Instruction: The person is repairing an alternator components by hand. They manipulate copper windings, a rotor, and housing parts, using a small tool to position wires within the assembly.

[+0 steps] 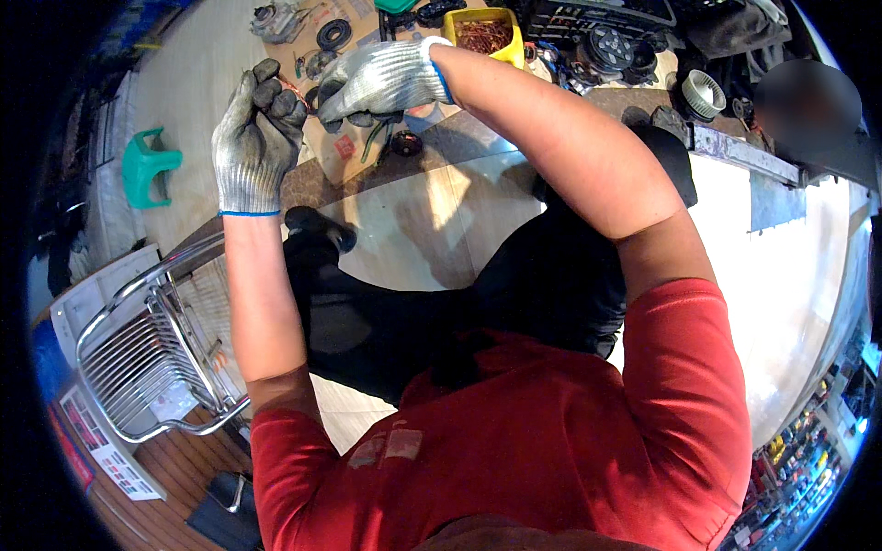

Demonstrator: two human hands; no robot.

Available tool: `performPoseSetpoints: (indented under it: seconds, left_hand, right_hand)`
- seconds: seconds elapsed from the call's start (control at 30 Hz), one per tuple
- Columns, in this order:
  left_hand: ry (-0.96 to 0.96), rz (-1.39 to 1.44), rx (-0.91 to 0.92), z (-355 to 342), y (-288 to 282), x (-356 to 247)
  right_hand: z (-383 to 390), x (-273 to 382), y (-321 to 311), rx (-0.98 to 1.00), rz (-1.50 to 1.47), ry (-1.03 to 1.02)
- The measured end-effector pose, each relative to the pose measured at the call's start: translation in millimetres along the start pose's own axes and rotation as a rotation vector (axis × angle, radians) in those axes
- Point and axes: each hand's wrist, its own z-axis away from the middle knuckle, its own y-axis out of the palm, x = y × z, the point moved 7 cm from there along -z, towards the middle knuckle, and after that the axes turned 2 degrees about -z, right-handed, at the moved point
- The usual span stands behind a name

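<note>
Both of my hands wear white knit gloves with grey-black coated palms, and they are raised close together over the work area. My left hand [255,142] is closed, its fingertips curled toward the right hand. A thin reddish strand, perhaps copper wire, shows beside those fingertips. My right hand [377,83] reaches across from the right with its fingers closed; what they grip is hidden. Below it lie a green-handled hand tool [373,140] and a round dark part with a coppery middle [406,143], both at the edge of a cardboard sheet [335,165].
A yellow container [516,44] holds coppery scraps. Around it lie a black ring [333,35], a metal housing [277,20] and a dark motor part [608,48]. A white fan wheel [703,95] stands at right. A green stool [151,169] and metal-framed chair [152,363] are at left.
</note>
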Motion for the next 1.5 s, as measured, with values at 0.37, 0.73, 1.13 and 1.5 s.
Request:
performPoseSetpoints:
  seconds: [0.37, 0.73, 1.13, 1.5]
  left_hand:
    - [-0.045, -0.038, -0.068, 6, -12, -1]
    - [-0.045, -0.104, -0.050, 15, 5, 2]
    - [-0.190, -0.479, 0.036, 27, 15, 10]
    - [-0.232, -0.744, 0.061, 28, 18, 17]
  right_hand:
    - [3, 11, 1, 0.044, 0.153, 0.000]
    - [5, 14, 2, 0.036, 0.070, 0.039]
    - [16, 24, -16, 0.105, 0.137, 0.073]
    - [22, 39, -27, 0.001, 0.256, -0.027]
